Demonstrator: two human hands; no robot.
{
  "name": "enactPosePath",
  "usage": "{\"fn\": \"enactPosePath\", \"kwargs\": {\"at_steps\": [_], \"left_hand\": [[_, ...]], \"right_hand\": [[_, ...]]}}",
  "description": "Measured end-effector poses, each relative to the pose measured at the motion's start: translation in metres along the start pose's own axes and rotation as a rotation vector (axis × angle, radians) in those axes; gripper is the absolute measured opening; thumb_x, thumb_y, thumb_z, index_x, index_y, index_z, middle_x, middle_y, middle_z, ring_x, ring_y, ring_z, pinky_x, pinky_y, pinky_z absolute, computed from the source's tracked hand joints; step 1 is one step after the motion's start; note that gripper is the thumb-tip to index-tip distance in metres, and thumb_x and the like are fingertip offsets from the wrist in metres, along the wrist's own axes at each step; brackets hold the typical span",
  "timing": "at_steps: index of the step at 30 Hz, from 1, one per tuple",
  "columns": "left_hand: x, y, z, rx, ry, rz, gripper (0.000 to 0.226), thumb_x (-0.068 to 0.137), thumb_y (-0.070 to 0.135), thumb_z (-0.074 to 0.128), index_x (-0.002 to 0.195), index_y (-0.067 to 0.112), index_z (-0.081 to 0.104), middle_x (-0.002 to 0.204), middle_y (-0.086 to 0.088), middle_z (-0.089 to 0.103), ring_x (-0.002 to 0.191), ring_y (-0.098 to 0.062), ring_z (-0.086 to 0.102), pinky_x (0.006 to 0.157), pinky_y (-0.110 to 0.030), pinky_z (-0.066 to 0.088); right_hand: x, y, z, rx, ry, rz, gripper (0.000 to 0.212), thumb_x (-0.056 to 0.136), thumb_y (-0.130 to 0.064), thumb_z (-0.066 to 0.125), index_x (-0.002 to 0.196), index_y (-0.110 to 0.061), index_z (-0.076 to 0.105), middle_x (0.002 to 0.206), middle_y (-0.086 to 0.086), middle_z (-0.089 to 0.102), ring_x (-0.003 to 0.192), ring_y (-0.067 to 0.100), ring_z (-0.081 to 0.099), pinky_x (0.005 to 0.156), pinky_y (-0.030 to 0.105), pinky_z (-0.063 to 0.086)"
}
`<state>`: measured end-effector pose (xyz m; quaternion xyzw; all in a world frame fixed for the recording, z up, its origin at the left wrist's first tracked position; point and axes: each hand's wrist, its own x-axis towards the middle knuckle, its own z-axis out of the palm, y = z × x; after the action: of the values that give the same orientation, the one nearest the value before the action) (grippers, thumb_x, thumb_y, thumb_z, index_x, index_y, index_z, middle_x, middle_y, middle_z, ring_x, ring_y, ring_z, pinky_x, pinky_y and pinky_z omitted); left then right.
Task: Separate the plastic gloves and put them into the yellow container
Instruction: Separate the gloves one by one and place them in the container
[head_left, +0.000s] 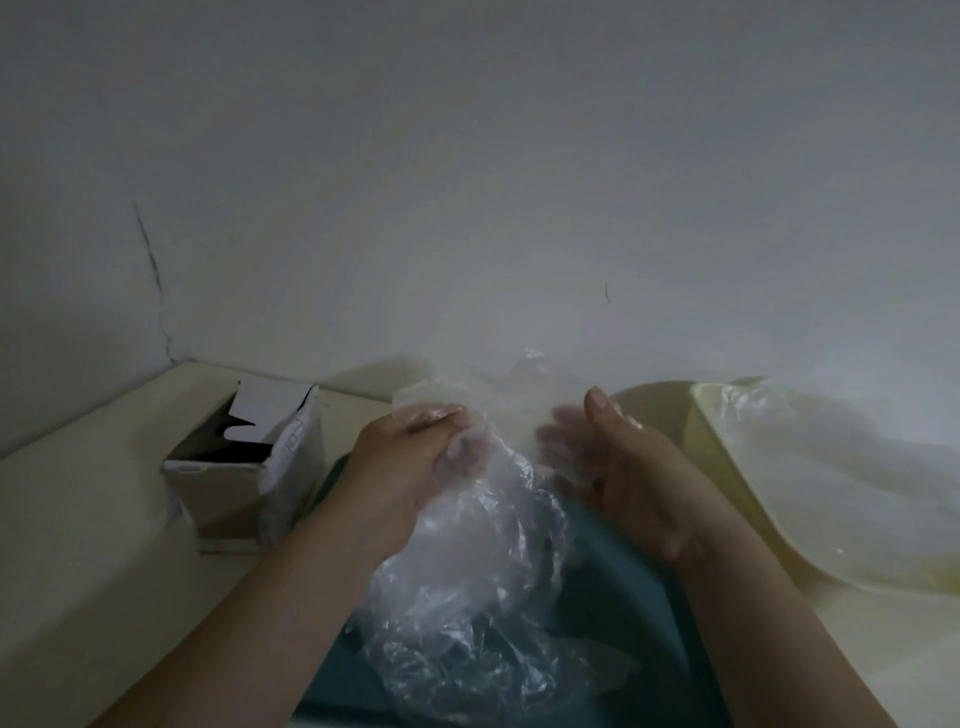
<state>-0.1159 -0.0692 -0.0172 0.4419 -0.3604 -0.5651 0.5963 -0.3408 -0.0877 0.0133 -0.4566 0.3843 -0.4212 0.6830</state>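
Plastic gloves (467, 597): a big, clear, crinkly bunch. It hangs from the hands, down into the blue tub. The top of the bunch is blurry.
Blue tub (649, 603): right under the hands, close to the person. The bottom of the bunch is inside it.
Left hand (410, 467): its fingers are curled tight around the top of the bunch and hold it up.
Right hand (628, 467): just beside the left hand, touching the bunch. The thumb points up. The fingers are blurry behind the plastic, so I cannot tell if they pinch it or are spread.
Table (78, 519): cream colored. Everything sits on it.
Cardboard box (234, 483): on the left, near the left arm. Its top flaps are open.
Yellow container (698, 436): on the right, just beside the blue tub.
Pile of gloves (841, 467): clear gloves that lie inside the yellow container and fill it up.
Wall (467, 182): white, behind the table, with a thin dark crack on the left.
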Motion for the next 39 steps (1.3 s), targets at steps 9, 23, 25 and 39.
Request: {"fn": "enactPosePath", "kwargs": {"at_steps": [9,23,25,39], "left_hand": [[-0.009,0.007,0.009,0.16,0.153,-0.004,0.009,0.092,0.018,0.074,0.1,0.018,0.077,0.082,0.002,0.075,0.072,-0.012,0.072,0.062,-0.026,0.054],[-0.02,0.048,0.069,0.502,-0.134,0.088,0.018,0.095,0.021,0.074,0.11,0.013,0.08,0.089,-0.007,0.057,0.082,-0.021,0.044,0.062,-0.024,0.04],[-0.022,0.051,0.095,0.607,-0.203,0.059,0.011,0.096,0.023,0.074,0.103,0.02,0.082,0.089,-0.007,0.062,0.084,-0.021,0.048,0.068,-0.027,0.041],[-0.045,0.124,0.179,0.871,-0.721,0.109,0.02,0.105,0.011,0.055,0.114,0.001,0.07,0.112,-0.015,0.078,0.105,-0.034,0.076,0.097,-0.052,0.06]], "right_hand": [[0.006,0.012,0.01,0.127,0.151,-0.266,0.016,0.092,-0.016,0.069,0.103,-0.005,0.07,0.081,0.01,0.072,0.07,0.02,0.064,0.06,0.025,0.055],[-0.069,-0.09,-0.005,-0.585,0.085,-0.429,0.042,0.096,-0.032,0.071,0.069,0.0,0.065,0.055,0.012,0.055,0.044,0.019,0.037,0.044,0.025,0.029],[-0.086,-0.114,-0.03,-0.657,0.181,-0.417,0.036,0.098,-0.029,0.07,0.07,-0.007,0.067,0.052,0.003,0.059,0.042,0.016,0.038,0.043,0.024,0.03],[-0.043,-0.114,-0.15,-1.623,0.765,-0.226,0.028,0.1,-0.045,0.054,0.105,-0.024,0.072,0.101,-0.001,0.07,0.093,0.024,0.066,0.077,0.032,0.052]]}}
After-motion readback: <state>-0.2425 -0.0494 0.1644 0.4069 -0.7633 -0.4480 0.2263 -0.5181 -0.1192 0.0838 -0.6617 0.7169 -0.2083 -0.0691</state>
